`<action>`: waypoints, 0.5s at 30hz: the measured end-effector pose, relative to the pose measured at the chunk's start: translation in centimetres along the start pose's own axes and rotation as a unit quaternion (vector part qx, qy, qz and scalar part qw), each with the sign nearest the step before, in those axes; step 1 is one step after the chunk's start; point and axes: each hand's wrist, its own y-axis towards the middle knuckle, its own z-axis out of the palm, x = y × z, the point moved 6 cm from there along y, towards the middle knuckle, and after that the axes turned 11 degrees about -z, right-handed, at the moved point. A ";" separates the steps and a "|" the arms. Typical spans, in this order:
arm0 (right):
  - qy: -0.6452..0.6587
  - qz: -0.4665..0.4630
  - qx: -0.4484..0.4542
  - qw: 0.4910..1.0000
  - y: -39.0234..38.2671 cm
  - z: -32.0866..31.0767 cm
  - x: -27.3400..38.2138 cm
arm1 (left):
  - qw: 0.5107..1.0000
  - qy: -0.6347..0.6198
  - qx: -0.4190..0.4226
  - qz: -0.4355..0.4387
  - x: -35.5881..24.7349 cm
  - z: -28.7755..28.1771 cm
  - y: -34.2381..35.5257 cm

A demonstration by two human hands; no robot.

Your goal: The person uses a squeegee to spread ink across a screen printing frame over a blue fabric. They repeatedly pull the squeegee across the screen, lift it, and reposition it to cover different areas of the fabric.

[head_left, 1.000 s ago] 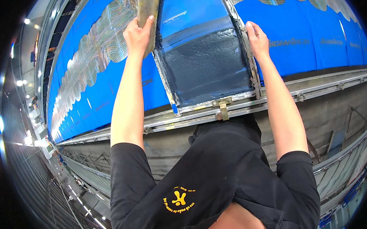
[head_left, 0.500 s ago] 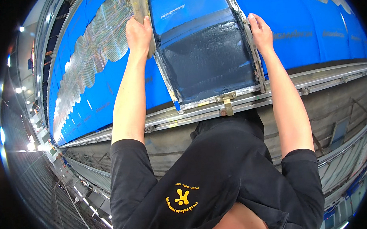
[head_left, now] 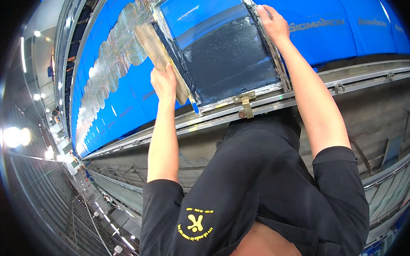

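A screen printing frame (head_left: 281,69) lies across the blue table, its mesh smeared with black ink (head_left: 229,65) over the near part and showing blue through the far part. My left hand (head_left: 164,83) is closed round a wooden squeegee (head_left: 150,44). The squeegee is tilted along the frame's left rail, and its side facing the frame is dark with ink. At the far part of the right rail, my right hand (head_left: 275,25) grips the frame, fingertips at its edge. A brass-coloured clamp (head_left: 246,104) sits at the near end of the frame, over the metal rail.
A metal rail (head_left: 205,118) runs along the table's near edge, with small fittings (head_left: 339,88) on it. Blue sheeting (head_left: 343,33) covers the table on both sides. Shiny patterned pieces (head_left: 119,57) lie in a row to the left.
My left hand has come nearer to me with the squeegee, which now slants more along the left rail. My right hand stays on the right rail. The whole view has shifted slightly.
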 end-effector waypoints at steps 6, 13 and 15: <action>0.017 0.014 -0.002 1.000 -0.6 -0.4 0.8 | 0.995 -0.051 -0.019 -0.081 0.2 -2.2 -5.8; 0.022 0.012 0.009 1.000 -1.0 -0.3 1.0 | 0.997 0.031 -0.015 -0.073 0.1 -1.2 -6.2; 0.022 0.016 0.012 1.000 -1.3 -0.4 0.8 | 0.996 0.035 0.009 -0.084 -0.1 -0.9 -5.8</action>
